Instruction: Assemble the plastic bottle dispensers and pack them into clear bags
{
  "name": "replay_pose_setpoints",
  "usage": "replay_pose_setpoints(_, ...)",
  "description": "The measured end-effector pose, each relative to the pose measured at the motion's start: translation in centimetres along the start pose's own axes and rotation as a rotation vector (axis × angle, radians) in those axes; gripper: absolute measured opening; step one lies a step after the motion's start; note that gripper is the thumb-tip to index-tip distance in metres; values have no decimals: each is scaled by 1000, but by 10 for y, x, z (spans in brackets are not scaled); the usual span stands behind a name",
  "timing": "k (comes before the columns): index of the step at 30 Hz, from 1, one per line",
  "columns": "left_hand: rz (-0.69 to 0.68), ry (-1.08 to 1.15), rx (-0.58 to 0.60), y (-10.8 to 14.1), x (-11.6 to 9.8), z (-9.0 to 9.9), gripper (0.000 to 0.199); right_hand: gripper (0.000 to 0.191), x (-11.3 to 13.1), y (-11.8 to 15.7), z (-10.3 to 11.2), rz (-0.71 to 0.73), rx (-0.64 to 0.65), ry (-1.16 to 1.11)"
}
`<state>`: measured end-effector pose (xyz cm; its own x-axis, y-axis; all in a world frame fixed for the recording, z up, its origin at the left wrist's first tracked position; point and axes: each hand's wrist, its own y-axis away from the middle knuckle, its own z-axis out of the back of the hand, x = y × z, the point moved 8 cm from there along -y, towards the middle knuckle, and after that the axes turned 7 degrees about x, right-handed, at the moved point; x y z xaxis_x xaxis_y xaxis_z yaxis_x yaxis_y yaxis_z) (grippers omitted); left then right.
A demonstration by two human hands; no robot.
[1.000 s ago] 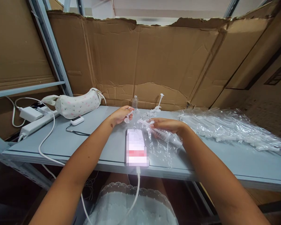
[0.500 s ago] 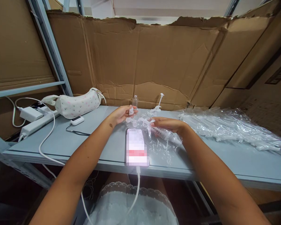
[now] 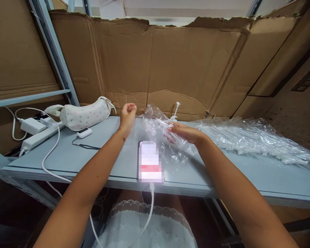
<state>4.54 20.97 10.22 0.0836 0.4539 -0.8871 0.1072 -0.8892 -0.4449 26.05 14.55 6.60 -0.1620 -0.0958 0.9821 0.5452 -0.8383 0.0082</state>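
Observation:
My left hand (image 3: 128,116) is raised over the back of the shelf, its fingers curled in. Whatever they may hold is hidden from this side. On the right, my right hand (image 3: 183,131) grips a crinkled clear plastic bag (image 3: 155,119) with white plastic pieces showing at the fingertips. The bag spreads left and down from that hand, toward the phone. Behind it a white plunger-like piece (image 3: 176,109) with a flat round end sticks up at a slant.
A lit phone (image 3: 151,162) with a white cable lies at the front edge. To the left are a patterned pouch (image 3: 84,114), a small white device (image 3: 84,133) and a power strip (image 3: 41,137). A large bag of clear plastic parts (image 3: 248,137) lies right. Cardboard (image 3: 165,62) stands behind.
My left hand has moved left and up, away from the bag, and the small white piece at its fingers no longer shows. The bag's left part has risen, and the small clear bottle is hidden.

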Motion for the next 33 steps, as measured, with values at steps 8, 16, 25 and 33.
replay_pose_setpoints(8, 380, 210, 672, 32, 26, -58, 49, 39, 14, 1, 14, 220, -165, -79)
replay_pose_setpoints(16, 442, 302, 770, 48, 30, -73, 39, 41, 13, -1, 13, 184, -203, -73)
replay_pose_setpoints(25, 485, 274, 761, 64, 35, -85, 41, 38, 14, -1, 24, 265, -338, -62)
replay_pose_setpoints(33, 477, 252, 712, 67, 27, -86, 35, 38, 19, -1, 19, 295, -310, -30)
